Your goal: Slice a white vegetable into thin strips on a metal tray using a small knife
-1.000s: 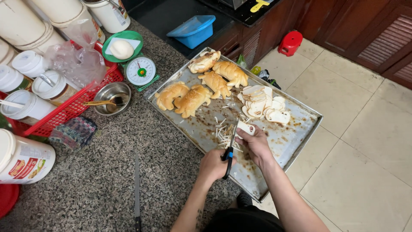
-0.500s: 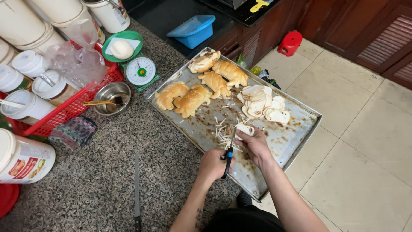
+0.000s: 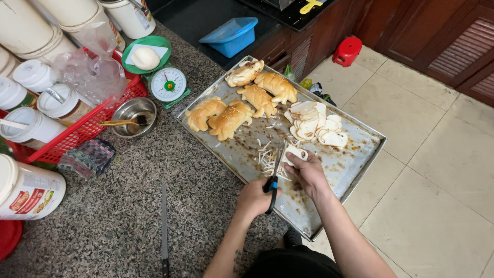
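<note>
**Strips half cut on the tray**

Granite counter carries a large dull metal baking tray (image 3: 360,170). Near its middle lies a small heap of thin pale strips (image 3: 267,157); far right, a pile of white slices (image 3: 314,123) waits uncut. Left hand (image 3: 253,198) grips blue-handled scissors (image 3: 272,177); right hand (image 3: 307,172) pinches one white slice (image 3: 295,153) at the blades.

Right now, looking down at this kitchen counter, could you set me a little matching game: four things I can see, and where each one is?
Things:
1. blue-handled scissors
2. white dough ball
3. pile of pale round slices
4. long thin knife

Places:
A. flat on the speckled granite counter
B. in the left hand
C. on the green kitchen scale
D. on the metal baking tray

Pairs: 1-B, 2-C, 3-D, 4-A
</note>
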